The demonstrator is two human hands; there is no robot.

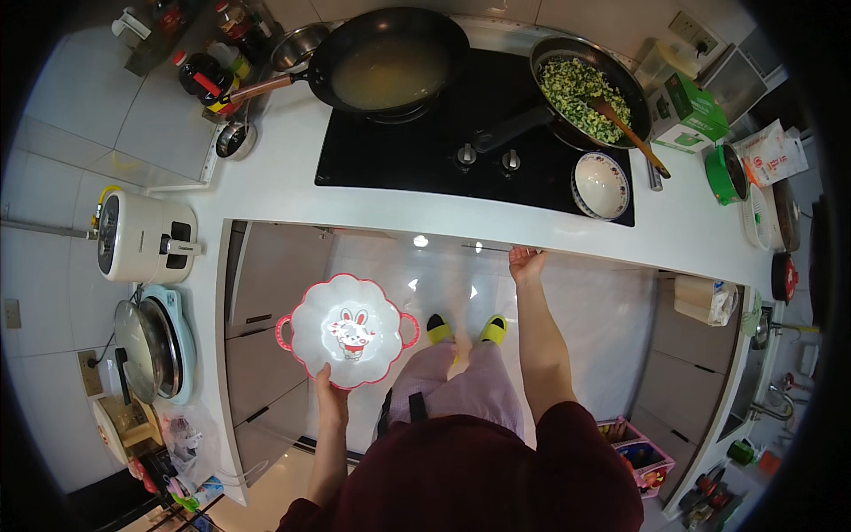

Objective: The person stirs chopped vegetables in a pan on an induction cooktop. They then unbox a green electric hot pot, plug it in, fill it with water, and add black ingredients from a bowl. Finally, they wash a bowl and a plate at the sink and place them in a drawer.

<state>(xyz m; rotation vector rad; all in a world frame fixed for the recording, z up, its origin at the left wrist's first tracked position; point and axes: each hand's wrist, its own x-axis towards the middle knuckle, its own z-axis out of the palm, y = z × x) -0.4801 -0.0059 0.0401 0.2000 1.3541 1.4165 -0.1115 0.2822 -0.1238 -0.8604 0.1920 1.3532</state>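
My left hand (331, 398) grips the near rim of a white scalloped bowl (312, 332) with red edging, two red handles and a rabbit picture; nothing lies in it. My right hand (526, 263) reaches under the front edge of the white counter (432, 203), its fingertips partly hidden there, so its grip cannot be told. On the black hob (399, 159) stand a wok (389, 73) of cloudy liquid at the left and a frying pan (585, 100) of chopped green and yellow food at the right. A wooden spatula (628, 130) rests in the pan. A patterned bowl (600, 185) sits near the hob's front edge.
On the left counter are a cream air fryer (146, 236) and a glass-lidded pan (136, 349). Bottles (206, 83) stand behind the wok's wooden handle. A green box (689, 113) and a green pot (726, 174) are at the right. Drawers (266, 372) flank the floor.
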